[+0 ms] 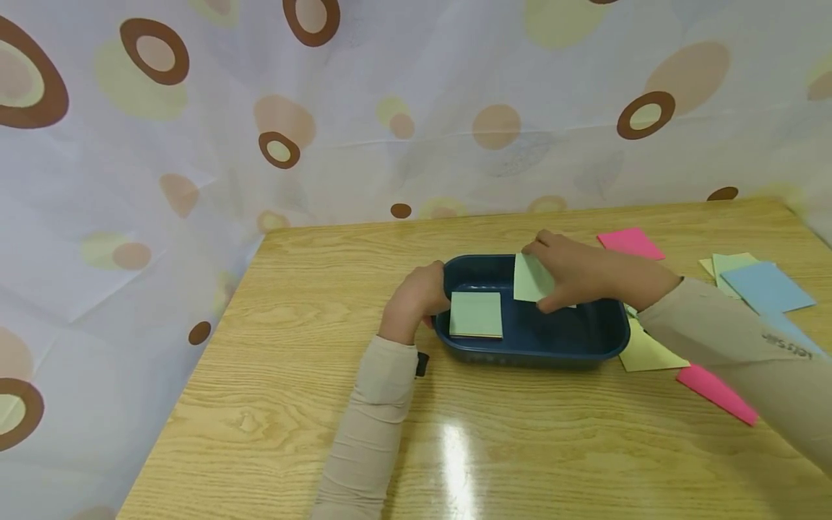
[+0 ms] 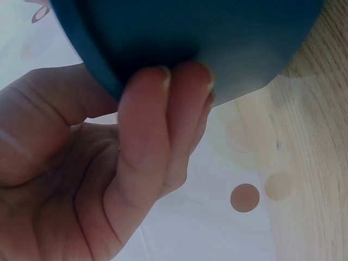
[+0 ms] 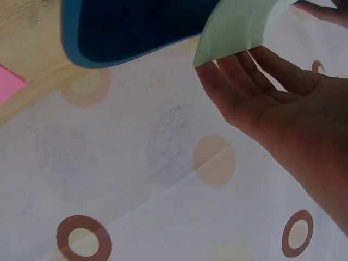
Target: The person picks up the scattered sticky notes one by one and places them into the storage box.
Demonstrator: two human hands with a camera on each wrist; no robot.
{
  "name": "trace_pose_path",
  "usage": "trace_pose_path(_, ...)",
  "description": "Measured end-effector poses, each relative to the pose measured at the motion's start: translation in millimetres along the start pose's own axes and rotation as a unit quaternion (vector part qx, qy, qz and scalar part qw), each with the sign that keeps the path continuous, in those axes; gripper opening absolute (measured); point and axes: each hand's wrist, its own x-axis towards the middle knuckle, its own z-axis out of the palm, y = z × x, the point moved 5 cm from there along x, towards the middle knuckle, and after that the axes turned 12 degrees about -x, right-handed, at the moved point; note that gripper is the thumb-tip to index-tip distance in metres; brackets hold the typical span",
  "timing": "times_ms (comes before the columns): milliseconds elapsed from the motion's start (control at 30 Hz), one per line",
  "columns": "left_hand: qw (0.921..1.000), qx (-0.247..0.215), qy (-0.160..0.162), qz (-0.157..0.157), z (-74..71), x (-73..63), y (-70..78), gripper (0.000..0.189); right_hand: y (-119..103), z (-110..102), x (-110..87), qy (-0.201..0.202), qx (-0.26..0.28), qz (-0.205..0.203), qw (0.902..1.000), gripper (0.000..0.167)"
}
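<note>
A dark blue plastic bin (image 1: 546, 339) stands on the wooden table. My left hand (image 1: 416, 295) grips its left end, thumb and fingers (image 2: 144, 114) pinching the wall at the rim. Inside, at the left, lies a small stack of square paper notes (image 1: 476, 312), pale green on top with a yellow edge below. Over the bin's right half, my right hand (image 1: 575, 273) holds a pale green paper note (image 1: 529, 280) between thumb and fingers. In the right wrist view that green note (image 3: 234, 30) bows in a curve, fingertips along its edge.
To the right of the bin, a yellow note (image 1: 650, 350) and a pink note (image 1: 715, 392) lie partly under the right sleeve. Farther right are blue notes (image 1: 769, 287) over green and yellow ones. Another pink note (image 1: 630, 243) lies behind. A dotted cloth (image 1: 455, 108) hangs at the back.
</note>
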Motion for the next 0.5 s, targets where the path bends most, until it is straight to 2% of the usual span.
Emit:
trace_pose_path(100, 1.0, -0.005, -0.001, 0.001, -0.2, 0.3, 0.7, 0.056, -6, 12, 9.3, -0.047, -0.016, 0.005, 0.9988, 0.077)
trace_pose_path(267, 1.0, -0.005, -0.002, 0.003, -0.4, 0.4, 1.4, 0.055, -13, 31, 20.7, -0.128, -0.069, 0.014, 0.9893, 0.075)
trace_pose_path(500, 1.0, -0.001, 0.001, 0.002, 0.2, -0.5, 0.8, 0.052, -21, 47, 29.2, -0.169, -0.092, -0.004, 0.9813, 0.074)
